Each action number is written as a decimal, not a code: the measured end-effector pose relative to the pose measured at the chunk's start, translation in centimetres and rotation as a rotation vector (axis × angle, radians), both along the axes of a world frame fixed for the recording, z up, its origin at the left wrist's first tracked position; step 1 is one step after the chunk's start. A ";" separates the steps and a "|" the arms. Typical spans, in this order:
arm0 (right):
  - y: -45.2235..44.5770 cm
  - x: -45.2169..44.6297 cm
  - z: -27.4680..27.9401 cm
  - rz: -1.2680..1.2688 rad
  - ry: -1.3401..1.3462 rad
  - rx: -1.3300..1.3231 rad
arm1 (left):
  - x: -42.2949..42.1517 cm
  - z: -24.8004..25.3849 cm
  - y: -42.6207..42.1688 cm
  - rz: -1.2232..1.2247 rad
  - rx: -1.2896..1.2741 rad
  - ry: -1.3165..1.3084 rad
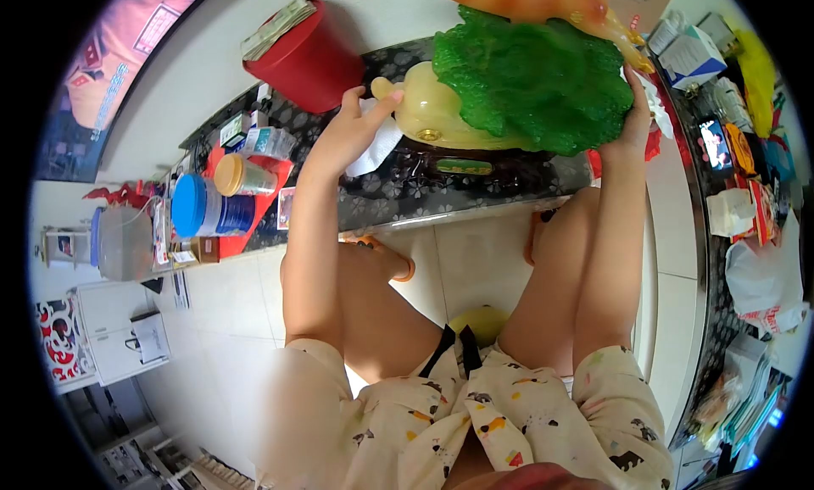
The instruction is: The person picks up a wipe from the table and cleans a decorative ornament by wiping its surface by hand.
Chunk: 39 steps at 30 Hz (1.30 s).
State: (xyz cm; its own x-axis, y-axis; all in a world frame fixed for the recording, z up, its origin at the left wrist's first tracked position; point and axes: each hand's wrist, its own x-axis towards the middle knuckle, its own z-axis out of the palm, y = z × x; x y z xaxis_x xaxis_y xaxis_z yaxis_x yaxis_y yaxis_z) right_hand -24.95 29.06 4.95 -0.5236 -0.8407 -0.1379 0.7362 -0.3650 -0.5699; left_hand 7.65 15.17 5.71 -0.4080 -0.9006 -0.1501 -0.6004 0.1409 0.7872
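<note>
A large cabbage-shaped ornament (534, 79) has bright green leaves and a cream base, and sits on a dark brown carved stand (500, 172) with a small green plate on its front. My left hand (352, 134) touches the rounded knob at the ornament's left end, thumb and fingers apart, with a white tissue (376, 142) beside or under it. On the right, my right hand (626, 125) rests against the edge of the green leaves, its fingers partly hidden behind them.
A red bin (309, 62) with papers on top stands back left. Near it are a blue-lidded jar (203, 206) and an orange-lidded jar (243, 176) on red paper. The right counter holds a lit phone (715, 144), boxes and plastic bags (767, 274). An orange figure (543, 0) tops the ornament.
</note>
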 end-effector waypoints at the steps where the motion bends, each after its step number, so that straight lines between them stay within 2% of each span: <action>1: 0.0 0.2 0.1 -0.009 -0.003 0.008 | 0.2 1.0 0.5 0.025 -0.068 -0.096; 6: -0.1 0.3 0.2 -0.024 -0.001 0.041 | 2.1 3.6 1.8 -0.010 -0.089 0.044; 9: -0.2 0.2 0.1 -0.029 0.024 0.047 | 1.8 3.3 2.2 0.081 -0.440 -0.042; 10: -0.3 0.2 0.1 -0.029 0.020 0.054 | 1.6 3.2 2.2 0.125 -0.552 0.002; 13: -0.3 0.3 0.2 -0.037 0.058 0.033 | 1.8 4.4 2.2 0.144 -0.366 0.027; 14: -0.3 0.2 0.2 -0.032 0.051 0.030 | 2.2 5.3 2.7 0.084 -0.247 0.001; 17: -0.4 0.2 0.4 -0.045 0.048 0.045 | 3.6 4.0 0.6 -0.031 -0.060 0.176; 20: -0.4 -0.6 -0.5 -0.046 0.064 0.018 | 2.9 4.3 -0.1 0.034 -0.007 0.500; 23: -0.5 -0.2 -0.2 -0.101 0.102 0.037 | 1.6 4.6 -0.4 0.157 -0.096 0.859; 25: -0.6 -0.7 -0.6 -0.064 0.104 0.002 | 0.9 4.5 -0.4 0.229 -0.246 0.878; 31: -0.3 -1.1 -0.9 -0.017 0.097 -0.035 | 0.0 2.3 -2.1 0.282 -0.485 0.648; 33: -0.5 -1.1 -1.0 -0.078 0.126 -0.019 | -0.8 1.8 -1.7 0.166 -0.387 0.658; 35: -0.5 -1.3 -1.1 -0.038 0.112 -0.032 | -1.3 1.6 -1.3 0.030 -0.311 0.633; 36: -0.5 -1.4 -1.1 -0.018 0.104 -0.038 | -1.2 2.8 -0.1 0.010 -0.125 0.553; 39: -0.4 -0.7 -0.5 -0.015 0.106 -0.038 | -0.8 4.1 0.9 -0.035 -0.103 0.439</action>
State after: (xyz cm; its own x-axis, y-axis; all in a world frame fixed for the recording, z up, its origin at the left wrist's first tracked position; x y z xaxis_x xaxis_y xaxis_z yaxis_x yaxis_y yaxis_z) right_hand -25.66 28.67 4.41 -0.5464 -0.8361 -0.0496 0.6667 -0.3983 -0.6301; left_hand 6.86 16.12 9.83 -0.4436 -0.8862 0.1337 -0.2062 0.2461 0.9471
